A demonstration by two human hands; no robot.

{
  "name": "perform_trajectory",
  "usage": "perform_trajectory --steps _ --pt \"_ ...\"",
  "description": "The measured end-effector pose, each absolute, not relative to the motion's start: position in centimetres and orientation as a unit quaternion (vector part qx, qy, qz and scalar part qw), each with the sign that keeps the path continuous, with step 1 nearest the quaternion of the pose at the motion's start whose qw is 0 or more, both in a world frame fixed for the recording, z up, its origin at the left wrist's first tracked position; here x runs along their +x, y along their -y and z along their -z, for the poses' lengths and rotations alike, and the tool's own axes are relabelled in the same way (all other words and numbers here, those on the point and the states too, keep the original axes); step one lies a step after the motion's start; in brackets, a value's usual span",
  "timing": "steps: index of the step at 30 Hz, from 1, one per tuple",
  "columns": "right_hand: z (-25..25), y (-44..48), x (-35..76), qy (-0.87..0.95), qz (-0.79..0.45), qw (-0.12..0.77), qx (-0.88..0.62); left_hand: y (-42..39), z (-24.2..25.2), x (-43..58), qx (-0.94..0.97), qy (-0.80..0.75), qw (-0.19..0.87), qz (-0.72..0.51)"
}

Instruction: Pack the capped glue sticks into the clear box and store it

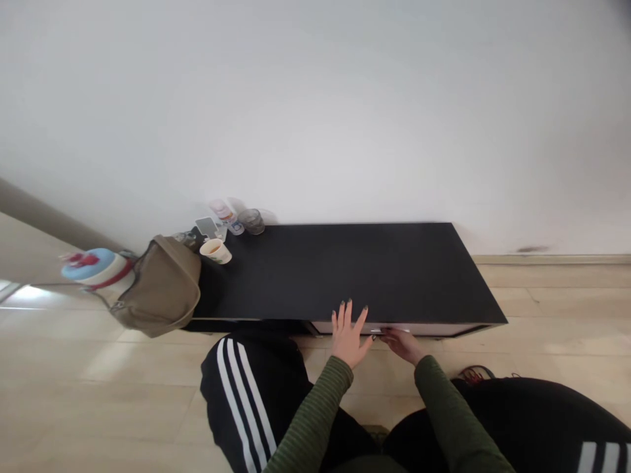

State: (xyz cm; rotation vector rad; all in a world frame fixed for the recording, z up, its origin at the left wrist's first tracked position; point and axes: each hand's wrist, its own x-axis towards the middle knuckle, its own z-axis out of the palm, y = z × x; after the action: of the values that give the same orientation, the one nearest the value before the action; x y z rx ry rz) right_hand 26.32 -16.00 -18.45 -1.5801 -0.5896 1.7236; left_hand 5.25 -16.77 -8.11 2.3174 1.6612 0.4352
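We kneel in front of a low black cabinet (345,269) that stands against the wall. Our left hand (349,336) lies flat on the front edge of its top, fingers spread wide and holding nothing. Our right hand (401,343) is just below that edge, fingertips at the small pale handle (389,330) of the light drawer front (444,327). We cannot tell whether the fingers are closed around the handle or only touching it.

We judge this to be the start of working the drawer, with 1 hand bracing and 1 at the handle. A pull would need a firm hook on the handle and a straight draw toward our knees.

A tan bag (160,289) and a paper cup (215,250) sit well apart, at the far left end.
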Motion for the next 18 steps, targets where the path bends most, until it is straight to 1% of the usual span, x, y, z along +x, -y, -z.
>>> perform_trajectory --steps 7,12,15,18 --pt "18.9 16.5 25.6 0.150 -0.666 0.368 -0.631 16.8 7.3 4.8 0.804 -0.557 0.150 -0.145" --pt "18.1 18.6 25.0 0.134 -0.671 0.351 -0.639 19.6 8.0 5.3 0.798 -0.551 0.170 -0.176" --pt "16.8 21.3 24.3 0.144 -0.687 0.302 -0.645 22.1 9.4 6.0 0.822 -0.501 0.199 -0.182" --pt "14.4 24.0 23.6 0.230 -0.727 0.194 -0.617 24.0 10.4 6.2 0.818 -0.502 0.222 -0.172"
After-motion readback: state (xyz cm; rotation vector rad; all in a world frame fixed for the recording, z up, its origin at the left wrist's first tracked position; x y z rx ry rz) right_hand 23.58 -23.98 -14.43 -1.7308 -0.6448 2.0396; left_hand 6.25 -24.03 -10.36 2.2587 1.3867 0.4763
